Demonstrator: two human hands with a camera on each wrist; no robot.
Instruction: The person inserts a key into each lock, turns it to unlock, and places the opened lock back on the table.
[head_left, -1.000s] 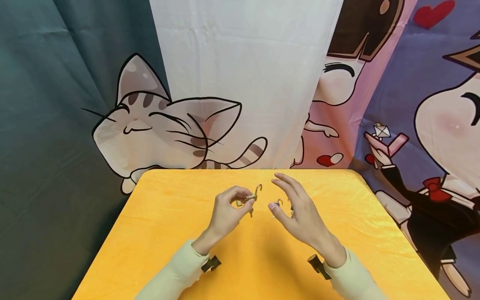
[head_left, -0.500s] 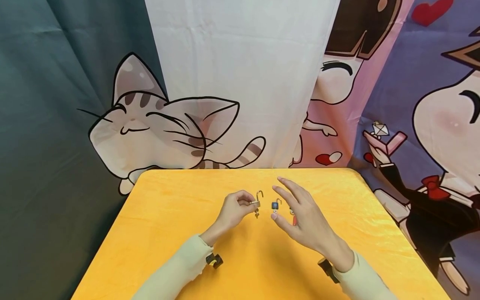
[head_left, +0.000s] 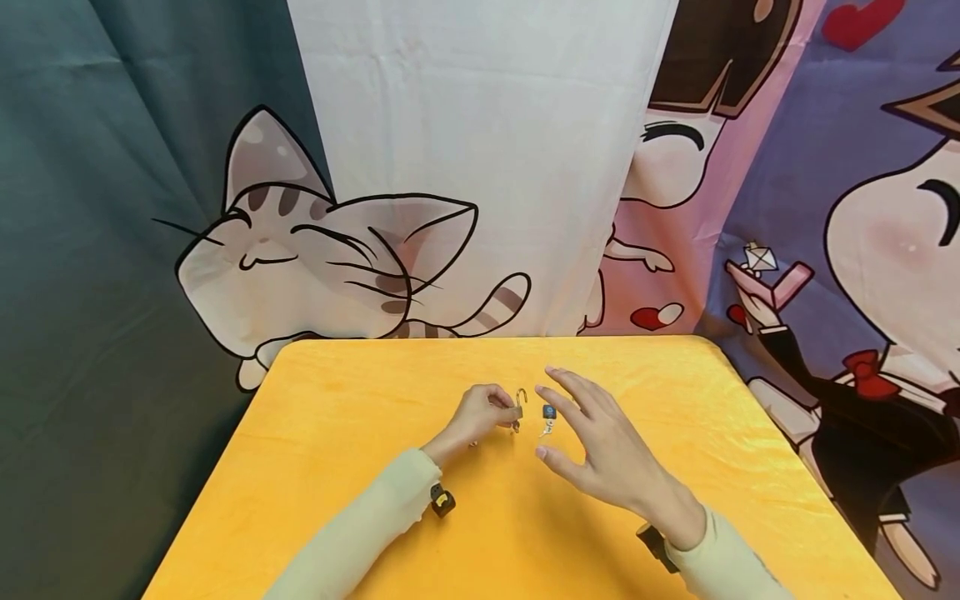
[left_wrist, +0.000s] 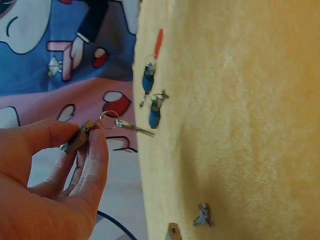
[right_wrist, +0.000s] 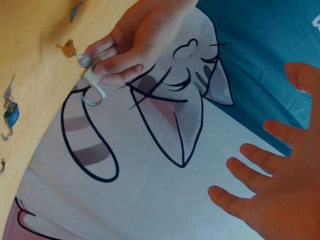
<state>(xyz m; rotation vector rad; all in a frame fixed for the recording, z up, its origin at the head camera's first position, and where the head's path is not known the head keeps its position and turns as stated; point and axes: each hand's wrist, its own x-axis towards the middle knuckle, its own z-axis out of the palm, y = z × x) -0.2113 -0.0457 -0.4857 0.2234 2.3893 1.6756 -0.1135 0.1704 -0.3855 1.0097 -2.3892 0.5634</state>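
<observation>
My left hand (head_left: 478, 414) pinches a brass padlock (head_left: 517, 412) between thumb and fingers. Its shackle stands up, unhooked at one end. From its other end a ring with keys (left_wrist: 135, 128) hangs, best seen in the left wrist view. To the right of it a blue padlock (head_left: 550, 412) with keys lies on the table. My right hand (head_left: 611, 446) hovers with fingers spread and holds nothing. A second blue padlock (left_wrist: 148, 79), with a red tag (left_wrist: 158, 44), lies beside the first; the right hand hides it in the head view.
Small grey keys (left_wrist: 203, 215) and another brass padlock (left_wrist: 173, 231) lie on the table near the left forearm. A yellow cloth (head_left: 360, 500) covers the table. Behind its far edge hangs a printed cartoon curtain (head_left: 495, 167).
My left hand has moved right and a little nearer the body with the brass padlock, which has turned more edge-on. The right hand, fingers spread, has shifted slightly nearer and now covers the second blue padlock.
</observation>
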